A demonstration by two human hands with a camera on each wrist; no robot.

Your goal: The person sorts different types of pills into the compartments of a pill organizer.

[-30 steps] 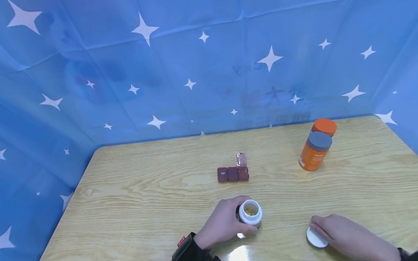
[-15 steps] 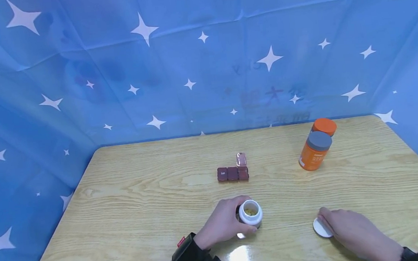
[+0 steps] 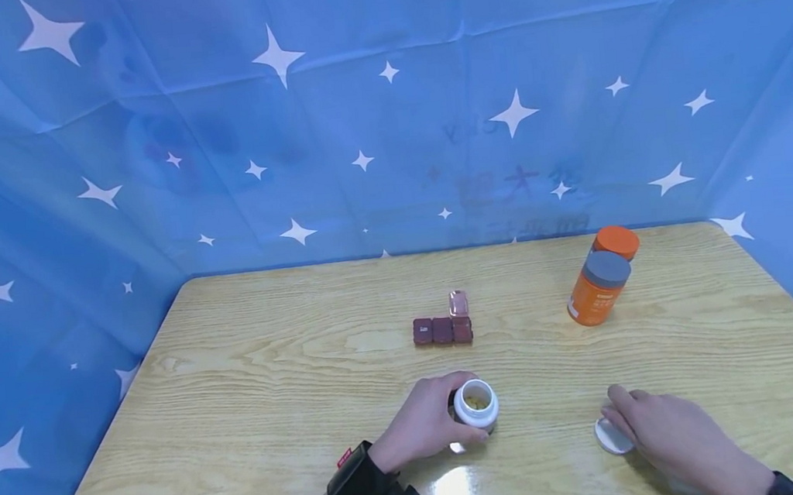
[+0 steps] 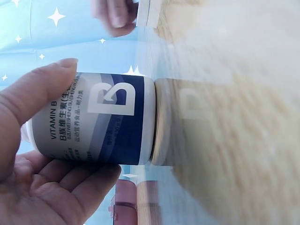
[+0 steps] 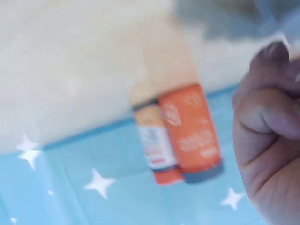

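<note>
From where I stand, the step in hand looks like parting with the white lid (image 3: 611, 439): it lies on the tabletop (image 3: 274, 381) at the right hand (image 3: 673, 432), whose fingers are bent over it, though I can't tell whether they pinch it or merely touch. The left hand (image 3: 426, 424) holds the vitamin bottle (image 4: 101, 121), fingers and thumb curled round its sides. That bottle stands on the tabletop nearer the person than the pill box (image 3: 443, 331), its long axis vertical, uncapped mouth facing up, yellow tablets (image 3: 477, 403) inside, the big B on its label turned toward the left wrist. The next move, I'd judge, calls for a steady bottle while the right fingers come free of the lid.
</note>
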